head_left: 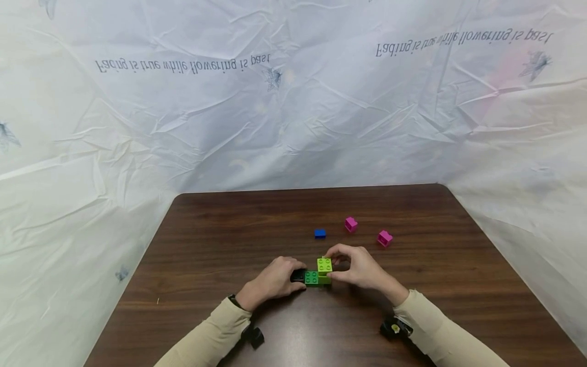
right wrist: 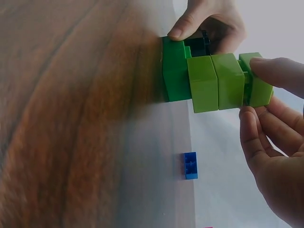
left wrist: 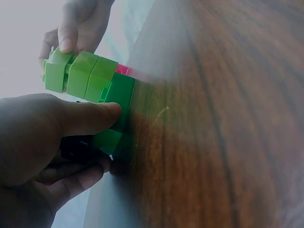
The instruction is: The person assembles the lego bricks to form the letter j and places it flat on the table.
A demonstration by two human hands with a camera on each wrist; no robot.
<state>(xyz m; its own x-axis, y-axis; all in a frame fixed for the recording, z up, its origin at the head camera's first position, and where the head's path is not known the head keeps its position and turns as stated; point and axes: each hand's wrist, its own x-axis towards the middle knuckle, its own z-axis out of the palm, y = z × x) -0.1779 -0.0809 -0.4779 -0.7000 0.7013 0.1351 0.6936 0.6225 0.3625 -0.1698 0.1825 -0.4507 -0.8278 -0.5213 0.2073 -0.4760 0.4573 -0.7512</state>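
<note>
On the table, a dark green toy building brick (right wrist: 175, 71) forms the base of a small build, with a black brick (head_left: 298, 276) at its left end. Two lime green bricks (right wrist: 216, 83) are stacked on the right end of the base. My left hand (head_left: 275, 278) grips the base at its left, thumb on the green side and fingers around the black part. With thumb and fingertips, my right hand (head_left: 364, 267) pinches a third lime brick (head_left: 324, 265) at the top of the stack. A narrow gap with studs shows beneath that brick in the right wrist view.
Beyond the hands lie a small blue brick (head_left: 320, 234), a pink brick (head_left: 350, 224) and another pink brick (head_left: 384, 238) farther right. The brown wooden table (head_left: 220, 219) has rounded far corners. A wrinkled white sheet (head_left: 293, 127) with printed lettering hangs behind it.
</note>
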